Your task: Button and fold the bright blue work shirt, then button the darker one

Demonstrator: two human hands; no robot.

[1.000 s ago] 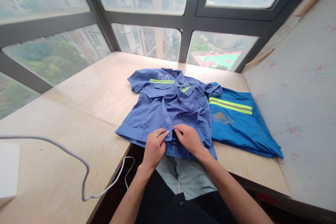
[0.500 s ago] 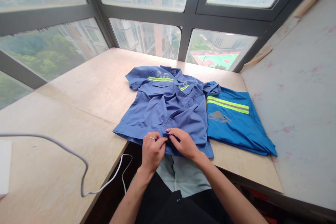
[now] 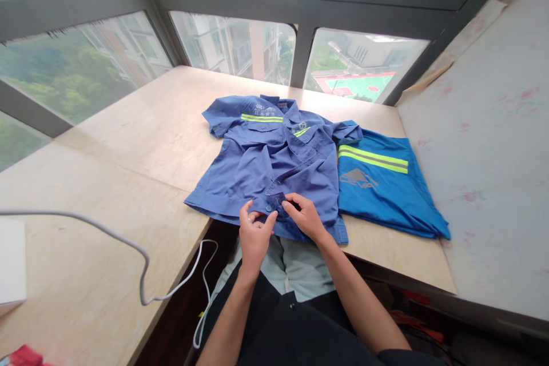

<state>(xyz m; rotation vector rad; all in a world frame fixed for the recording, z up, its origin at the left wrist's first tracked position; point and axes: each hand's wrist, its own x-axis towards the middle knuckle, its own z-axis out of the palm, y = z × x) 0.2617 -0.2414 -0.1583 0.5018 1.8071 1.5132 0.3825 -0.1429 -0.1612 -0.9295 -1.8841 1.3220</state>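
Observation:
A blue short-sleeved work shirt [image 3: 257, 166] with yellow-green reflective stripes lies face up on the wooden table [image 3: 141, 143], its hem at the near edge. My left hand [image 3: 254, 234], with a ring on it, pinches the left side of the shirt's front placket near a button. Just to its right, my right hand [image 3: 303, 216] pinches the other side of the placket. Both hands are closed on the fabric close to the hem.
A brighter blue garment [image 3: 386, 189] with reflective stripes and a grey logo lies to the right of the shirt. A white cable [image 3: 141, 263] runs over the left table and hangs off its edge. A white object [image 3: 11, 263] sits far left. Windows stand behind the table.
My hands have shifted slightly up the shirt front along the placket, and a button now shows between them. The view has tilted down a little.

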